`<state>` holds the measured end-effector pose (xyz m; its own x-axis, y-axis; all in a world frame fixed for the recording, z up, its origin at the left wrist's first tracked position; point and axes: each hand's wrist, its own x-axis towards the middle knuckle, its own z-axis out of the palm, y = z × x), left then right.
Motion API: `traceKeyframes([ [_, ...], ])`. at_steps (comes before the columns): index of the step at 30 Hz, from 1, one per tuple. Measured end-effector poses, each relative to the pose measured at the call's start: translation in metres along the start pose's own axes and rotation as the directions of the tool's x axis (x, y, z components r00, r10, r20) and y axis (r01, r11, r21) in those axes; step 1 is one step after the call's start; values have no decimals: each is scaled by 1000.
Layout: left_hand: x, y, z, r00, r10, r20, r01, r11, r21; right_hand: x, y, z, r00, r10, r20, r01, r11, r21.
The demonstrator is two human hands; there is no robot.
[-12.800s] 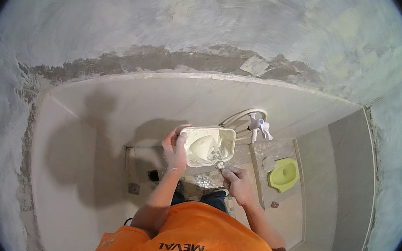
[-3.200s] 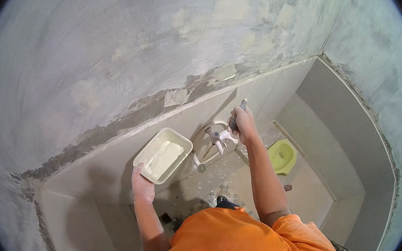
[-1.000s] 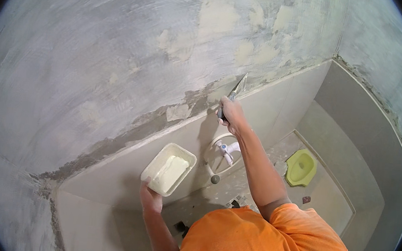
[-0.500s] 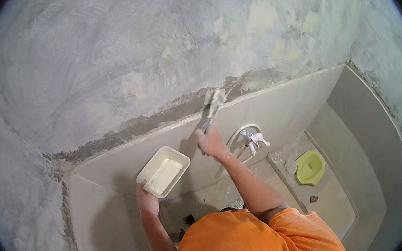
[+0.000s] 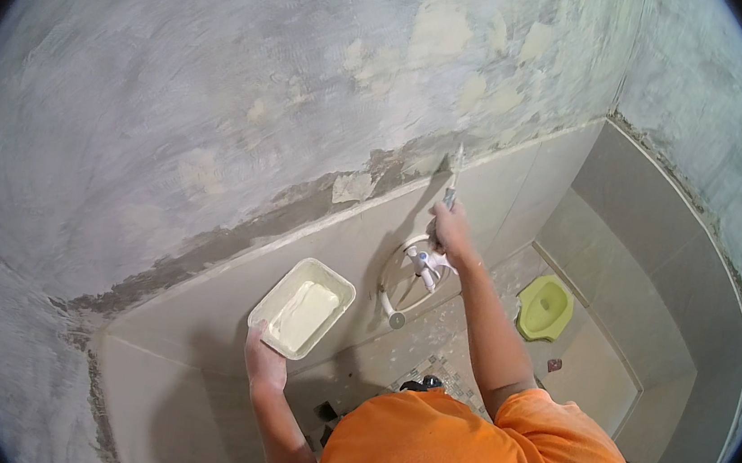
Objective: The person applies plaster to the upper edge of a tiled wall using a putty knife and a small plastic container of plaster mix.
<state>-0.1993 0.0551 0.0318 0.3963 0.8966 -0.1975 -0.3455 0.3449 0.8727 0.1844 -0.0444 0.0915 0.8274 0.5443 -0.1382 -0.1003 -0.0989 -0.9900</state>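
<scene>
My left hand (image 5: 265, 360) grips the lower left corner of a rectangular off-white plastic tub (image 5: 348, 294). Smooth cream putty (image 5: 304, 310) coats the tub's bottom. In my right hand (image 5: 454, 231) is a putty knife (image 5: 458, 170), held by its handle with the blade pointing up, nearly edge-on. Its blade is at the rough grey strip (image 5: 234, 242) between the plastered wall and the tiles; whether it touches cannot be told. To the left of the knife, a pale putty patch (image 5: 354, 187) sits on that strip.
Below my right hand, a white tap (image 5: 429, 263) with a looped hose (image 5: 385, 292) juts from the tiled wall (image 5: 521, 184). A yellow-green squat toilet (image 5: 546, 308) lies at the right, with a small reddish-brown item (image 5: 554, 365) near it. Walls meet at the far right corner.
My right hand and the knife have moved right along the strip, and the blade has turned edge-on. The pale patch now shows uncovered. The view has shifted slightly; the tub stays in my left hand.
</scene>
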Motion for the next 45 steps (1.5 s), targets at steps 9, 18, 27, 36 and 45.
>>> traceKeyframes([
  [9,-5,-15,0,997,18,-80,-31,986,-161,37,-3,32,998,29,51,-26,998,-54],
  [18,-27,-11,-49,977,158,-146,-127,971,205,-35,78,145,973,-138,188,169,973,-159],
  [27,9,0,-22,989,-48,-141,22,984,-176,-87,27,76,954,-25,299,63,991,-120],
  [36,25,-20,21,978,126,167,-185,896,404,40,-21,1,976,-181,-118,162,975,-152],
  [45,23,-53,4,966,258,22,-236,842,485,19,6,139,922,-361,143,383,792,-475],
])
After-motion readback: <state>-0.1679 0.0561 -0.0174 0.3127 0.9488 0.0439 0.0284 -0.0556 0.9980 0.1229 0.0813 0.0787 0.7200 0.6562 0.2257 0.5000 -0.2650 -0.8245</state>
